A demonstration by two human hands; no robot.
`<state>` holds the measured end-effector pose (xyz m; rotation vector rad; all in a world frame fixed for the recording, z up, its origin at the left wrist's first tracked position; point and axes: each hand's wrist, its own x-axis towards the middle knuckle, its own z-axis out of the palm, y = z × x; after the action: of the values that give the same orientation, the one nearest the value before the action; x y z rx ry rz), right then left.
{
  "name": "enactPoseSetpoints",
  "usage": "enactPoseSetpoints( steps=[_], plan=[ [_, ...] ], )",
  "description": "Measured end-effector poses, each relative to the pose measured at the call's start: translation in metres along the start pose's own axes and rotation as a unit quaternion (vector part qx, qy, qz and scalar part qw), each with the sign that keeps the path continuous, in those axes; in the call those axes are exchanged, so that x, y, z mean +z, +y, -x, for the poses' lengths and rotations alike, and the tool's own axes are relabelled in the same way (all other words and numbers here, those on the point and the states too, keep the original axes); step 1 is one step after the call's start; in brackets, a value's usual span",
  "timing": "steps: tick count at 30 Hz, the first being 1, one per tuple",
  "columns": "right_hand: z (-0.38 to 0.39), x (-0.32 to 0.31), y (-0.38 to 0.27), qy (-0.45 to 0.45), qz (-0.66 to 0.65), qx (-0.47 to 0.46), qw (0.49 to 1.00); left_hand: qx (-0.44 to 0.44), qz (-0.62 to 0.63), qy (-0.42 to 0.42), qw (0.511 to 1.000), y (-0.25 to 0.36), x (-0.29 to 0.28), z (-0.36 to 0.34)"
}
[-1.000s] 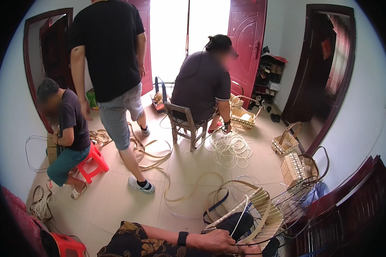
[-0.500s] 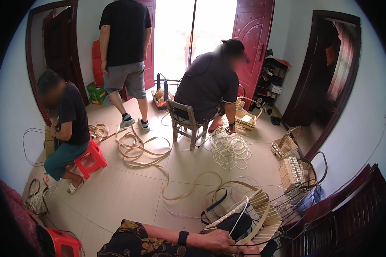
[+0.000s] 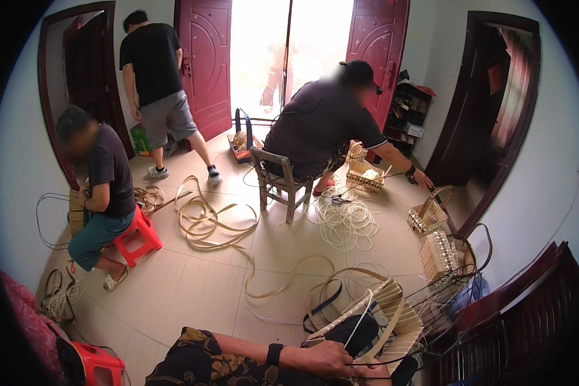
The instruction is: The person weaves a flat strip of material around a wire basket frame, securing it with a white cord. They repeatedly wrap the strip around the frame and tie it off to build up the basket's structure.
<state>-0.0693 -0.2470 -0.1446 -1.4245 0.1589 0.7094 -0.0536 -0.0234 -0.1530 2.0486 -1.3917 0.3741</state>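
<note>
So, far left there's a heap of shiny dark pink stuff [image 3: 29, 325], and just beside it a red plastic stool [image 3: 103, 360] cut off by the lower edge. Further back, a person in teal trousers [image 3: 106, 186] sits on another red stool [image 3: 137, 239], head bent over a boxy tan piece [image 3: 78, 215]. Behind them someone in a black tee [image 3: 153, 67] stands mid-stride with their back to us. Loose tan strapping [image 3: 206, 241] lies in big loops across the tiles, and a worker on a wooden chair [image 3: 278, 166] leans right, arm stretched toward a small handled basket [image 3: 426, 217] by the doorway.

Down front, the wearer's left hand [image 3: 328, 358], black band [image 3: 275, 354] on the wrist, has its fingers folded in, pinching the cream cord [image 3: 359, 323]. That's right at the near side of a big half-woven basket [image 3: 403, 315], which sits tilted at bottom centre-right with something dark [image 3: 355, 333] inside. The right hand [image 3: 374, 371] is just beside the left, partly cut off, so I can't tell how its fingers are set. Thin dark cords run off right, toward dark slatted wooden furniture [image 3: 508, 341].
</note>
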Motion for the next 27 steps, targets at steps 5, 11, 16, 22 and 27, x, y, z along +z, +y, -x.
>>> enactPoseSetpoints(
  steps=[5,11,16,22,27],
  plan=[
    [-0.001,-0.001,0.006,0.004,0.000,-0.014,1.000,-0.003,0.010,0.019,1.000,0.002,-0.002,-0.004],
    [0.007,0.006,-0.006,0.005,0.018,-0.025,1.000,-0.005,0.007,-0.006,1.000,0.002,-0.002,-0.001],
    [0.005,0.006,-0.002,0.022,0.019,-0.019,0.999,0.001,-0.002,-0.002,1.000,0.000,0.001,0.000],
    [0.004,0.005,0.000,0.021,0.018,-0.023,0.999,0.000,-0.007,-0.009,1.000,0.003,-0.002,-0.001],
    [0.006,0.005,0.000,0.021,0.037,-0.032,0.999,0.002,-0.004,0.002,1.000,0.005,-0.007,-0.003]
  ],
)
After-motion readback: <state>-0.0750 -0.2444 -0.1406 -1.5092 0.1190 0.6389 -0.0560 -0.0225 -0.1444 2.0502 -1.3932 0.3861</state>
